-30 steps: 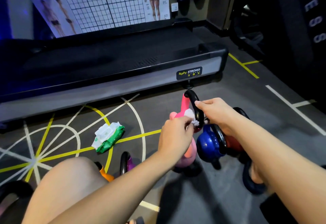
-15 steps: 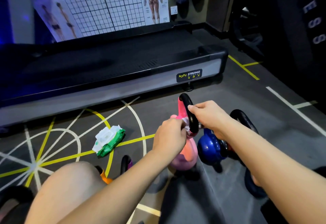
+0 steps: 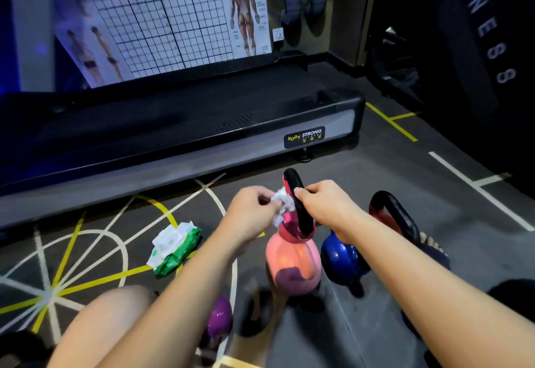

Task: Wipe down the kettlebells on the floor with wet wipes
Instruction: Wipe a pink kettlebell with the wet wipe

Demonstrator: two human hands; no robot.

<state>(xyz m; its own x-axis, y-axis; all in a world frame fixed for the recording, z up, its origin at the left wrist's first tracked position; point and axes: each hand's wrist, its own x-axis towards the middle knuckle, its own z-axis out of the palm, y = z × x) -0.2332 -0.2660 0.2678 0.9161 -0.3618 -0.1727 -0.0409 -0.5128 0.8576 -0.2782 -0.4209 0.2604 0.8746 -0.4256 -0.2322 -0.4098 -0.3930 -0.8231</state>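
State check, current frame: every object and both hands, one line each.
pink kettlebell: handle gripped by right hand
wet wipe: crumpled, pinched by left hand at that handle
blue kettlebell: upright on floor
purple kettlebell: on floor, partly hidden
red kettlebell: only handle visible
wipes pack: lying on floor, lid unclear

A: Kettlebells, centre and lower frame?
B: One pink kettlebell [image 3: 292, 263], black handle [image 3: 301, 208]. One blue kettlebell [image 3: 338, 260]. One purple kettlebell [image 3: 220, 318]. One red kettlebell [image 3: 377, 214], its handle black too.
A: Wipes?
B: Wet wipe [image 3: 282, 202], white. Wipe pack [image 3: 173, 246], centre left, green and white.
A: Surroundings?
B: Floor [image 3: 376, 179], dark grey with yellow and white lines. Poster [image 3: 162, 20], upper left, white with a black grid.
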